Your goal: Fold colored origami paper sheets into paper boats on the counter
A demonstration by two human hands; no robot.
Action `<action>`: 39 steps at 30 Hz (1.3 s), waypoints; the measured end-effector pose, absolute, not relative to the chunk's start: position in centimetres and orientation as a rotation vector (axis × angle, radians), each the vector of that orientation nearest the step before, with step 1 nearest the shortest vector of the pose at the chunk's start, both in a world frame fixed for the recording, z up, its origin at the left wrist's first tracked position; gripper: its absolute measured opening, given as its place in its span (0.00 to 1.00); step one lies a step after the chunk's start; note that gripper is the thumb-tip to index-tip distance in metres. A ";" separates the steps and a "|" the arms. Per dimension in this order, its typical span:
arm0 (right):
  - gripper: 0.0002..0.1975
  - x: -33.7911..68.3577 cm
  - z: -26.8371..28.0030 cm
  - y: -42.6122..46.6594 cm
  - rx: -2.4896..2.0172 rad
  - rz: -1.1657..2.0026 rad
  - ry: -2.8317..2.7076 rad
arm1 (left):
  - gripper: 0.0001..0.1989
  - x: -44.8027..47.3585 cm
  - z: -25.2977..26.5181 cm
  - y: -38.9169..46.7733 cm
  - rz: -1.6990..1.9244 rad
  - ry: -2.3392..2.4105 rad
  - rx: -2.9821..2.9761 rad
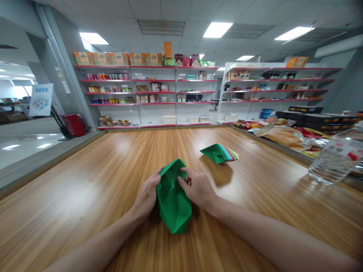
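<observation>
A folded sheet of green paper (pixel 174 206), partly opened into a hollow, creased shape, is held up between my two hands near the middle of the table. My left hand (pixel 149 190) grips its left edge, thumb in front and the other fingers hidden behind it. On the upper right edge, my right hand (pixel 198 185) pinches the paper between thumb and fingers. Beyond my right hand lies a fanned stack of coloured paper (pixel 219 153), green on top with blue, red and cream edges showing.
The wood-grain table (pixel 99 189) spreads around my arms. At its right edge stands a clear plastic bottle (pixel 334 158). Snack packets (pixel 283 136) and black boxes (pixel 317 121) lie beyond that edge. Stocked shelves (pixel 154 92) line the back, with a red box (pixel 74 124) at left.
</observation>
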State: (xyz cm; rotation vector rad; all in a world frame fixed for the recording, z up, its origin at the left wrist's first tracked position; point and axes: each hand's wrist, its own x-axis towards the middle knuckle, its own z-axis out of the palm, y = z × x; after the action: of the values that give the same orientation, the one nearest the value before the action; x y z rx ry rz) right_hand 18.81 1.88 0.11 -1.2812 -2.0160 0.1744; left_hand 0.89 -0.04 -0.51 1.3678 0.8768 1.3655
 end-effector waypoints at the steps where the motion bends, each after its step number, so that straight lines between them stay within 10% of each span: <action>1: 0.14 18.8 0.1 2.0 -1.311 0.267 -1.956 | 0.24 0.9 -0.4 -0.1 1.339 0.874 1.406; 39: 0.17 17.6 1.1 1.0 -0.799 1.421 -1.068 | 0.25 2.0 0.2 -1.4 1.166 0.818 1.400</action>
State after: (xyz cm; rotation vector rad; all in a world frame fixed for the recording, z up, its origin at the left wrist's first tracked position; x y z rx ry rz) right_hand 17.59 0.99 1.15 -0.7988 -1.0680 1.4212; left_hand 1.99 -1.39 0.20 1.4000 0.8176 1.1660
